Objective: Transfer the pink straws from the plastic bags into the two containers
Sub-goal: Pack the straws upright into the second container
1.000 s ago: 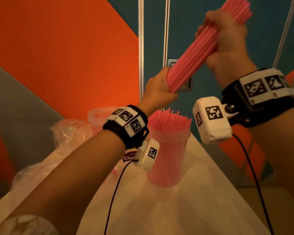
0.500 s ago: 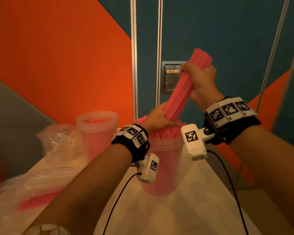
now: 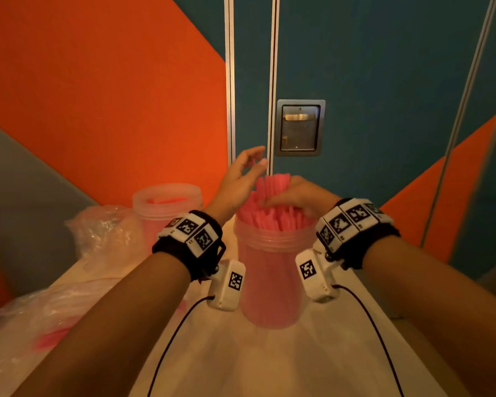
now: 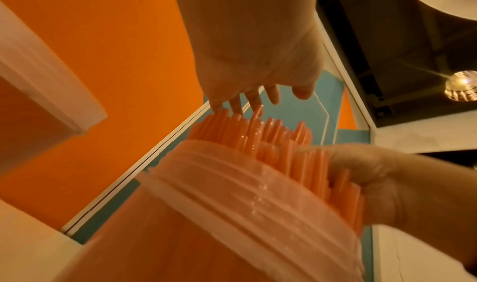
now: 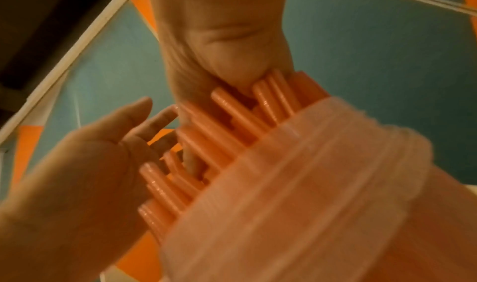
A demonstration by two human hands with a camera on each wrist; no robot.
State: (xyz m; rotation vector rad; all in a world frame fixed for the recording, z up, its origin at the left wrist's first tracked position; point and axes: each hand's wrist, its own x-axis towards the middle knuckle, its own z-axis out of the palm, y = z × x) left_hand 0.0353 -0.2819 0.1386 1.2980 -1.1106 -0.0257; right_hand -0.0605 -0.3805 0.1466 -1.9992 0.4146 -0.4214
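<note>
A clear plastic container stands mid-table, packed with upright pink straws. My right hand curls over the straw tops from the right and grips a bundle of them; the left wrist view shows its fingers wrapped round the straws above the container's rim. My left hand hovers open at the left of the straws, fingers spread, fingertips just over the straw ends. In the right wrist view the left hand's open palm lies beside the straws.
A second clear container with a few pink straws stands back left. Crumpled plastic bags lie left of it, and a nearer bag holds pink straws. The pale table narrows toward the orange and teal wall.
The straw bundle that both hands held high has come down into the near container. My left hand has let go and opened; my right hand followed the bundle down, still gripping it.
</note>
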